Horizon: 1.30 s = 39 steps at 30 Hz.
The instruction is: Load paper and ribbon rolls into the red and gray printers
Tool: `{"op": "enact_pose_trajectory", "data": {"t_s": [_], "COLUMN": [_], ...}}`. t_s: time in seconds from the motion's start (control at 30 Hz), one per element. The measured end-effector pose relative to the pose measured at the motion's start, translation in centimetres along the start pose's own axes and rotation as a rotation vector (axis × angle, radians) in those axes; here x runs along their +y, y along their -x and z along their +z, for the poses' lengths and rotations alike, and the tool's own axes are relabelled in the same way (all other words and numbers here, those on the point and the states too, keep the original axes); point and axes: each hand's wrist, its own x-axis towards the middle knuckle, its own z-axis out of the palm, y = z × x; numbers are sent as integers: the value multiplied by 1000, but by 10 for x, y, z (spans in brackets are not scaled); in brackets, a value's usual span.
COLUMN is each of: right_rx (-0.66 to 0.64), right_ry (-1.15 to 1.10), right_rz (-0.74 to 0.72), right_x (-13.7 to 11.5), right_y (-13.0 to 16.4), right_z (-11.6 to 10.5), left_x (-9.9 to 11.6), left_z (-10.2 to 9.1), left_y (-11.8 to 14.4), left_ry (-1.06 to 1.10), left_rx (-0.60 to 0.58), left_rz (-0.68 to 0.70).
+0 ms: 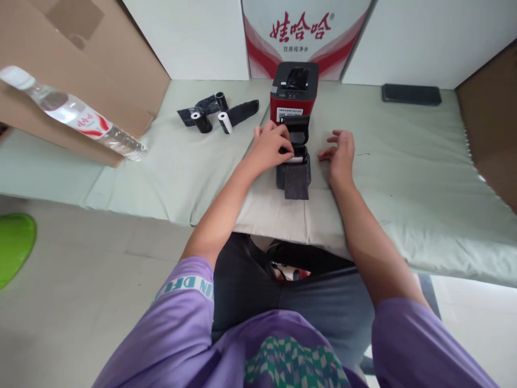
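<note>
**Seating the roll in that little printer — a few notes**

Working down from the big stuff: you had the pale green mat [404,178] as your work surface, with cardboard sheets [81,64] leaning at about 10 o'clock and a water carton [302,32] standing at 12. The red-and-black printer [294,91] sat just past your hands at 12 o'clock, and the small black printer [293,161] lay open dead centre, its dark wrapper strip [296,183] hanging off toward 6.

Your left hand [270,146] was curled over the open bay, fingertips pinching the white paper roll [297,159] sitting in it. Your right hand [340,153] was slack and held nothing, fingers loosely spread, resting on the mat just beside the case at 3 o'clock.

My take: you should've braced the case with that free hand, since a light case probably slides under a one-sided push. Feeding the loose end out square also looked worth the care. Spare rolls [212,116] waited at 10 o'clock, well apart, and a water bottle [76,116] lay further left.
</note>
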Motion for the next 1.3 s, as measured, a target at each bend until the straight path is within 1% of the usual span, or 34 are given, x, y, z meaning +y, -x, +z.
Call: {"op": "enact_pose_trajectory", "data": {"t_s": [0.17,0.27,0.33,0.43,0.53,0.7,0.77,0.83,0.9,0.97,1.03,1.13,1.2,1.23,1.3], "right_rx": [0,-5,1,10,17,9,9,9,9,12,19,26,25,23,23], "right_ry": [36,35,20,5,8,24,25,23,19,18,19,10,2,-2,-6], "right_rz": [-20,-24,-21,-9,-6,-8,-5,-4,-5,-2,5,10,15,19,28], "right_x": [1,0,-1,-3,-3,-4,-4,-4,-5,-5,-6,-7,-7,-8,-9], "right_y": [-2,-2,-1,0,1,1,1,0,0,0,0,0,0,0,0], "right_z": [0,0,0,1,2,3,2,2,3,3,4,5,4,4,3], "left_x": [1,8,11,10,3,-5,-8,-13,-17,-21,-23,-22,-20,-19,-19], "left_z": [5,7,4,-3,-10,-17,-19,-22,-24,-24,-22,-17,-14,-14,-14], "left_y": [-25,-38,-41,-37,-28,-18,-18,-18,-18,-16,-12,-7,-5,-5,-5], "left_ry": [-86,-190,-237,-228,-188,-96,-21,86,231,420,633,899,999,1030,1070], "left_rx": [-19,-125,-183,-186,-180,-110,-88,-39,33,93,129,184,219,225,206], "left_rz": [6,-28,-34,28,80,105,136,171,194,177,102,-100,-225,-265,-291]}}
